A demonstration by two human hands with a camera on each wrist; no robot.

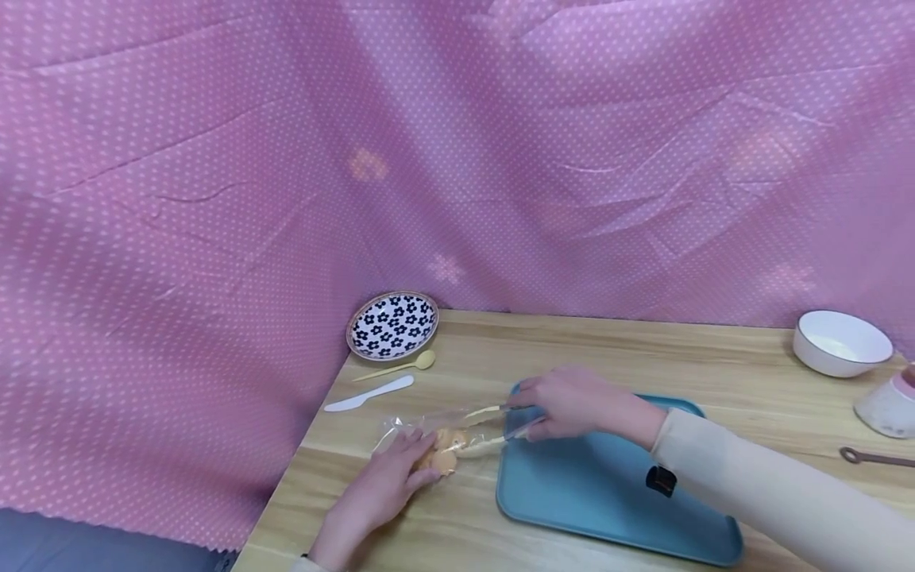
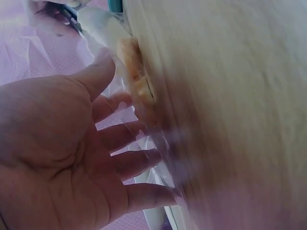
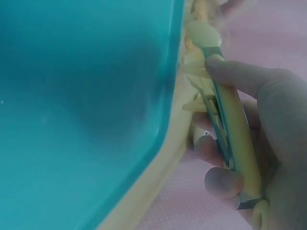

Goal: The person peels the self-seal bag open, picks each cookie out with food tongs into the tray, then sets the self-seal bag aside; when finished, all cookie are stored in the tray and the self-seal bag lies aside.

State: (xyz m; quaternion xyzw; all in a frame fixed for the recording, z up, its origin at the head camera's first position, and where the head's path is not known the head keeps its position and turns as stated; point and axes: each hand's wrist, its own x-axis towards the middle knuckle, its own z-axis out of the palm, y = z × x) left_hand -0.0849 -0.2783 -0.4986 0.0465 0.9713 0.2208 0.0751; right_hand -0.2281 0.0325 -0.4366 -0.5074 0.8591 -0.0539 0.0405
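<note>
My right hand [image 1: 565, 401] grips a pair of food tongs [image 3: 237, 129] with cream-coloured arms, thumb on one arm and fingers on the other. The tongs' two ends are spread and point left, at a clear plastic bag [image 1: 395, 425]. Several small orange-brown pieces of food [image 1: 445, 461], like biscuits or little buns, lie in the bag. With fairly straight fingers, my left hand [image 1: 382, 481] rests on the bag's left side, beside the food. Whether the tong ends are inside the bag cannot be made out.
A blue tray [image 1: 608, 485] lies under the right hand. Behind the left hand are a white knife [image 1: 372, 393], a yellow spoon [image 1: 400, 366] and a flower-patterned plate [image 1: 395, 326]. At the right are a white bowl [image 1: 839, 345], a pale jar [image 1: 886, 407] and a brown handle [image 1: 879, 458].
</note>
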